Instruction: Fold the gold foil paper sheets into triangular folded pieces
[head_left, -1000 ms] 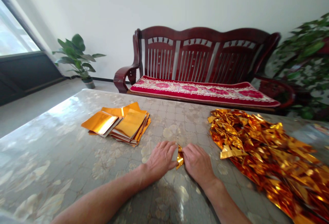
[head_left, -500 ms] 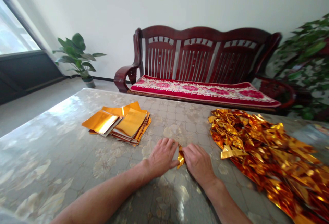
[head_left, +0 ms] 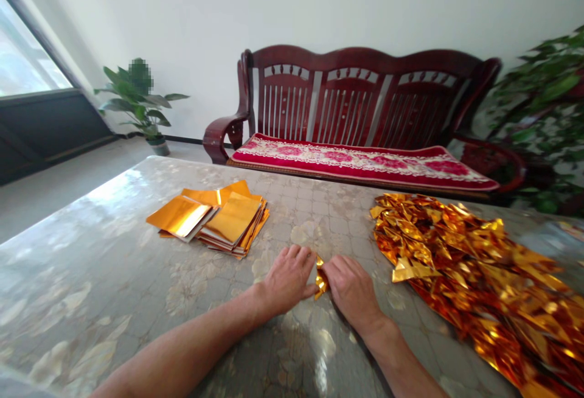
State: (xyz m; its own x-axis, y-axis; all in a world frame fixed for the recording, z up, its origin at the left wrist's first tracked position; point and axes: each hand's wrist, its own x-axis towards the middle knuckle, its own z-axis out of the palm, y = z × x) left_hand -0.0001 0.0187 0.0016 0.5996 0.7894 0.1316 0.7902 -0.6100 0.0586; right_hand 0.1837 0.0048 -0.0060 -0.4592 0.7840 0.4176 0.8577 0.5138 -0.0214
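A small piece of gold foil paper, partly folded, lies on the table between my two hands. My left hand rests on the tabletop, its fingers and thumb holding the paper's left edge. From the other side my right hand is closed, with its fingertips pinching the right edge. The hands cover much of the paper, so its exact folds cannot be made out. A loose stack of flat gold foil sheets sits beyond my left hand. To the right spreads a large heap of folded gold foil pieces.
A clear patterned cover lies over the table. Behind the table stands a dark red wooden bench with a red floral cushion. A potted plant is at the left, and a clear plastic bag is at the right.
My right fingers have shifted very slightly at the foil paper. Both hands otherwise stay in place, and the stack and heap look the same.
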